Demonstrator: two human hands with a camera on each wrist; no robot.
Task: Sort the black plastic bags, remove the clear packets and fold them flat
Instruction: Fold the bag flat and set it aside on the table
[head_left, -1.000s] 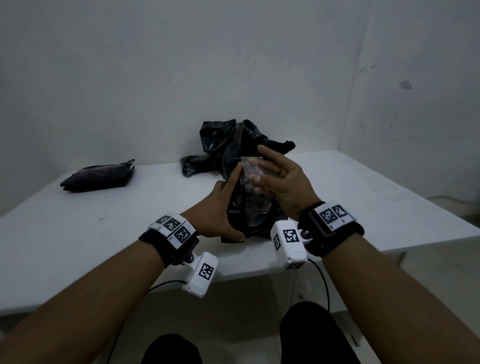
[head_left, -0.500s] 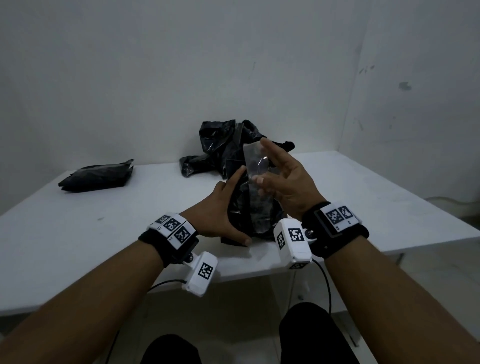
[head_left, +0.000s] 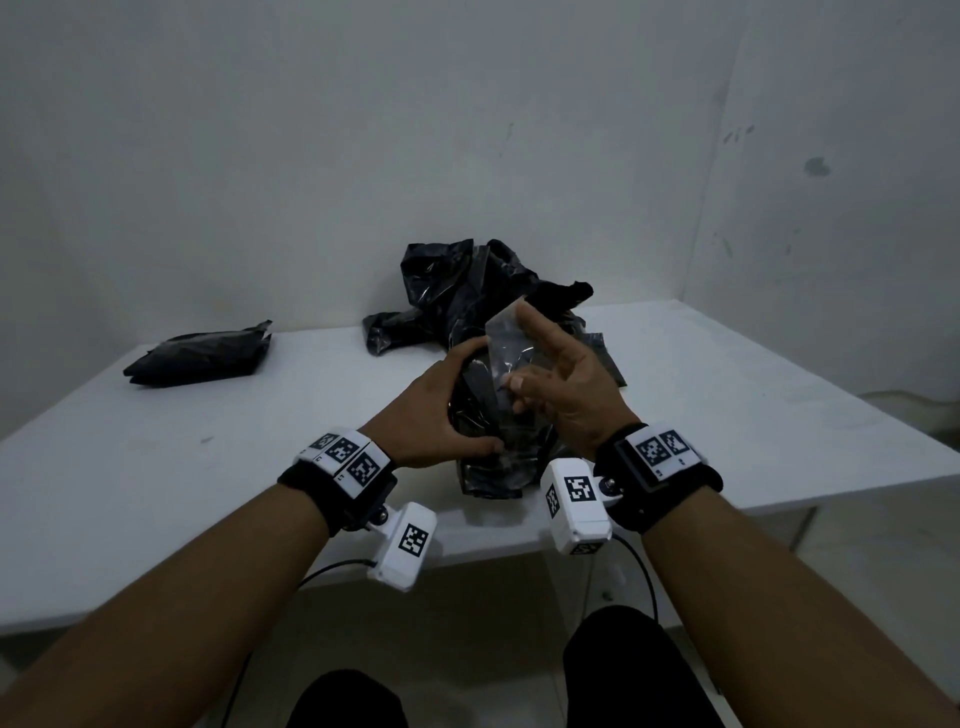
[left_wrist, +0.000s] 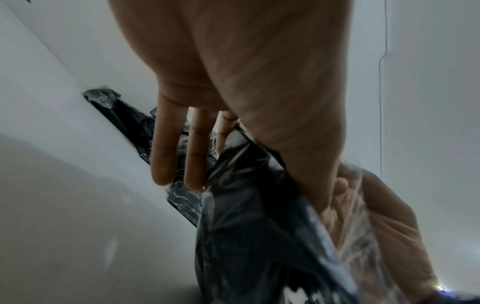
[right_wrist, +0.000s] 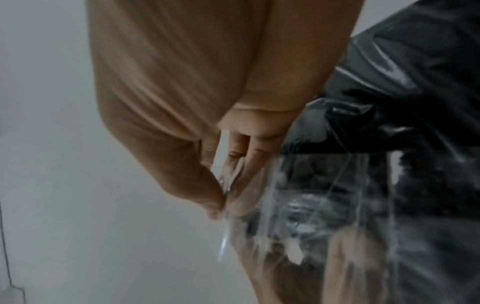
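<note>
A crumpled black plastic bag (head_left: 493, 457) stands near the front edge of the white table (head_left: 727, 405). My left hand (head_left: 441, 410) grips its left side, thumb low on the front, fingers curled over the top. My right hand (head_left: 550, 384) pinches a clear packet (head_left: 506, 364) between thumb and a finger, held upright above the bag's mouth; the other fingers are spread. In the right wrist view the thumb presses the clear packet (right_wrist: 298, 195) against a finger, beside the black bag (right_wrist: 402, 92). The left wrist view shows my fingers (left_wrist: 179, 152) against the black bag (left_wrist: 254, 236).
A loose heap of black bags (head_left: 467, 291) lies behind my hands against the wall. A flat folded black bag (head_left: 200, 356) rests at the table's far left. The room corner and right wall (head_left: 831, 208) close in the right side.
My right hand has drawn the clear packet higher out of the black bag. My left hand has shifted from an extended finger to a curled grip on the bag.
</note>
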